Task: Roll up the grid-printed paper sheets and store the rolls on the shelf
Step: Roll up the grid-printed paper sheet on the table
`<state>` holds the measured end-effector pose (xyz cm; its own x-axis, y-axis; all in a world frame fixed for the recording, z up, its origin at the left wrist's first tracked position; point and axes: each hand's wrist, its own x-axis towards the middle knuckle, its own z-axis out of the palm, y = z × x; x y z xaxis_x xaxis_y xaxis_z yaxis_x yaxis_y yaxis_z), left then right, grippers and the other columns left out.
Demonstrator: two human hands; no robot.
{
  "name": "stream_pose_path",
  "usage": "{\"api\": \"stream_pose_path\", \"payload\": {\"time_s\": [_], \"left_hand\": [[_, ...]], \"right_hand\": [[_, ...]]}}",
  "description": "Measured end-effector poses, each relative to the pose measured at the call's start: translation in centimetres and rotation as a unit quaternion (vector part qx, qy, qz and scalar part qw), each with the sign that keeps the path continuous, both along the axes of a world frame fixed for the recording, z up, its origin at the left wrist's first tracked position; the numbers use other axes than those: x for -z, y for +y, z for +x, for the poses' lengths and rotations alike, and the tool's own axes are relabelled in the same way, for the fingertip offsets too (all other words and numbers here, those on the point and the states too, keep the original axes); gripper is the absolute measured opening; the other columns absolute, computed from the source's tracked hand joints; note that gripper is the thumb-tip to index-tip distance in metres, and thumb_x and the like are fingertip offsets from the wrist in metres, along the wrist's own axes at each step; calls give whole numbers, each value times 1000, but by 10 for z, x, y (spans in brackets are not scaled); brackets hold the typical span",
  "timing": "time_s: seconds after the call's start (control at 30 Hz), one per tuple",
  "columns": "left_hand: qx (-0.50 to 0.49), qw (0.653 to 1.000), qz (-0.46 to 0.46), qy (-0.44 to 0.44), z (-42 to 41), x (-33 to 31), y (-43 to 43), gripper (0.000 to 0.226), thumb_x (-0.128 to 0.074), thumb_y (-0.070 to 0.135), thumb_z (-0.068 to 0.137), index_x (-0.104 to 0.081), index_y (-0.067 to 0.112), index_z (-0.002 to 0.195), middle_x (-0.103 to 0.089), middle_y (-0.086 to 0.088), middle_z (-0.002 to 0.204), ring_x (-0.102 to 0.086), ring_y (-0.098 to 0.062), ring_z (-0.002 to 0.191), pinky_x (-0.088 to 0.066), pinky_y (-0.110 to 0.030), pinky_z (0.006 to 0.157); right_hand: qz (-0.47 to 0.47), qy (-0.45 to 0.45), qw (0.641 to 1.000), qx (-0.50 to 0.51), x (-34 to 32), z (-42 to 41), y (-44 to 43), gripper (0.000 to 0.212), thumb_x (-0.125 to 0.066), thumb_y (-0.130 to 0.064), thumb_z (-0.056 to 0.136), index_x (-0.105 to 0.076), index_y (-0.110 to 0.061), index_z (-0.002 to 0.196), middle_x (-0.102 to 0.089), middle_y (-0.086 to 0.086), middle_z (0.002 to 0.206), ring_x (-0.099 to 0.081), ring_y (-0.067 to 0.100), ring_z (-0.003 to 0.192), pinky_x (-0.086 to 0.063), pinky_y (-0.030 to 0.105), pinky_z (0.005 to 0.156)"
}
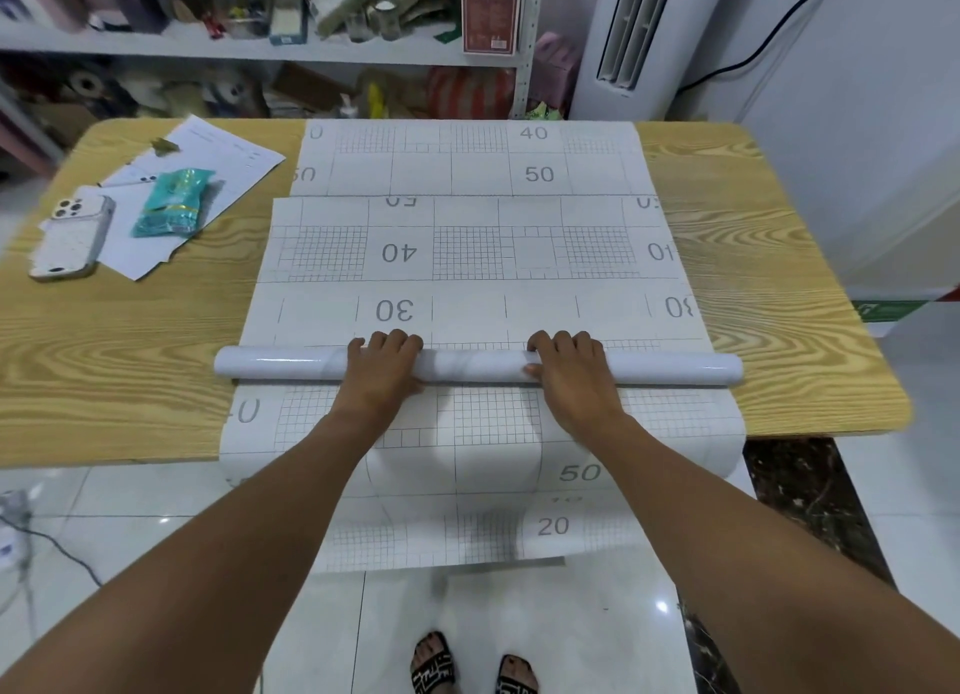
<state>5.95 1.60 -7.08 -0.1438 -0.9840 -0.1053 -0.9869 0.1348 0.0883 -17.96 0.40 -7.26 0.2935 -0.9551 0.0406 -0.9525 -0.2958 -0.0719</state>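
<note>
Head view: wooden table (104,329) carries overlapping grid-printed sheets (467,256) spread flat, the near ends hanging off its edge. The roll (280,363) lies crosswise mid-table, part wound, glossy side out. Left hand (384,363) and right hand (566,366) sit apart on it, fingers curled over the far side, both clamped on the roll. Judged: the spacing keeps the winding even and tight. Shelf (208,43) behind: crowded bays, contents blurred. A red box (491,12) stands at its right end.
</note>
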Motion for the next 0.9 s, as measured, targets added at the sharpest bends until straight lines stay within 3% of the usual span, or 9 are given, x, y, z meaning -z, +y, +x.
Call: {"api": "stream_pose_path", "payload": {"time_s": [0.23,0.33,0.43,0.57,0.73,0.9], "left_hand": [[16,1000,-5,-6,1,-7,-7,42,-66,21,81,-55,4,118,-51,-20,118,-44,-36,108,-33,-46,91],[17,1000,15,-15,1,-8,-10,50,-52,28,91,-36,14,137,-45,-13,128,-39,-33,114,-32,-43,94],[18,999,21,-17,-1,-12,-11,54,-44,25,95,-20,20,144,-42,-9,133,-37,-30,117,-32,-40,96],[26,999,30,-7,1,-13,-11,46,-38,20,97,-24,18,141,-42,-8,135,-37,-30,119,-31,-40,98],[40,998,19,46,6,-6,-10,42,-36,18,98,-27,13,138,-44,-9,133,-40,-29,116,-32,-39,95],[47,998,6,45,1,-10,-9,55,-62,34,84,-42,10,129,-43,-17,125,-43,-34,110,-38,-47,87]], "right_hand": [[1,-25,1000,13,2,2,-4,25,-49,-28,95,-59,-10,110,-57,13,110,-51,33,99,-41,43,86],[-13,-11,1000,-3,0,1,-5,30,-55,-34,91,-61,-11,108,-58,12,108,-53,32,97,-44,42,82],[-17,-3,1000,-16,-1,-4,-6,38,-56,-43,87,-62,-13,108,-59,8,104,-52,31,91,-45,41,78],[7,-5,1000,-29,-1,-9,-7,49,-59,-52,82,-59,-16,116,-59,4,107,-51,28,92,-43,39,79],[52,-54,997,-32,-6,-11,-11,55,-62,-46,83,-49,-15,127,-58,2,117,-50,24,105,-40,35,89],[62,-57,996,-32,-9,-11,-13,41,-57,-41,89,-54,-11,116,-59,3,113,-50,23,102,-40,34,86]]}}
